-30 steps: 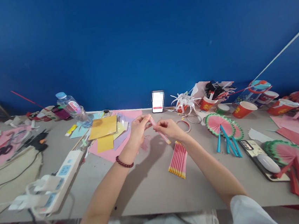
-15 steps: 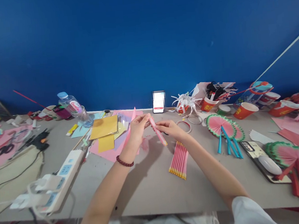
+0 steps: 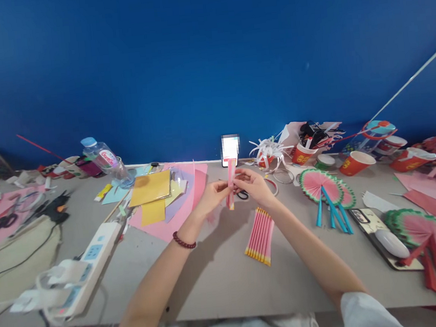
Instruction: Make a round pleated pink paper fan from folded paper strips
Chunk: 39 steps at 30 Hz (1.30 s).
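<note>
Grip: left hand, right hand pinch pink strip.

The bundle of paper sticks lies on the table. Just behind it, above the tabletop, the left hand and right hand pinch one folded strip between them. Farther behind the bundle a phone leans at the wall. Left of the bundle lie paper sheets, farther left a power strip, behind-left a water bottle. Right of it lie paper fans, with cups behind those.
</note>
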Each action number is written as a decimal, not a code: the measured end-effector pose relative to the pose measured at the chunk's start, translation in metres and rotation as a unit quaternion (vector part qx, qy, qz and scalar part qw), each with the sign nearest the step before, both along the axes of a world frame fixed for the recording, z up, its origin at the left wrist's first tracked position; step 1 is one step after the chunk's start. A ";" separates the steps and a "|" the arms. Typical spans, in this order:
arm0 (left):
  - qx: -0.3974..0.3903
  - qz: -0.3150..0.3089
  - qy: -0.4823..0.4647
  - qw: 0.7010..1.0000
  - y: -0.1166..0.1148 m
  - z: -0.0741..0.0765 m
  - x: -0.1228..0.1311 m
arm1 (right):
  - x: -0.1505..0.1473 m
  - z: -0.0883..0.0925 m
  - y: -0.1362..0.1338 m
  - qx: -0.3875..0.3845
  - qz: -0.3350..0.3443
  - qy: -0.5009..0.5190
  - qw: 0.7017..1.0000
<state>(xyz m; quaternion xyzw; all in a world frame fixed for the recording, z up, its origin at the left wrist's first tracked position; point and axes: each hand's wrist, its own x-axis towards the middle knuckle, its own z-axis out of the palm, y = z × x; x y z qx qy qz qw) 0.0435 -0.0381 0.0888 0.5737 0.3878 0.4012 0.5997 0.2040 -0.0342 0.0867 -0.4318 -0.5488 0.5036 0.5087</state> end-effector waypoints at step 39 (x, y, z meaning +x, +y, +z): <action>0.312 -0.010 0.307 0.899 -0.007 0.011 -0.007 | 0.015 0.018 -0.007 0.250 0.020 -0.312 0.916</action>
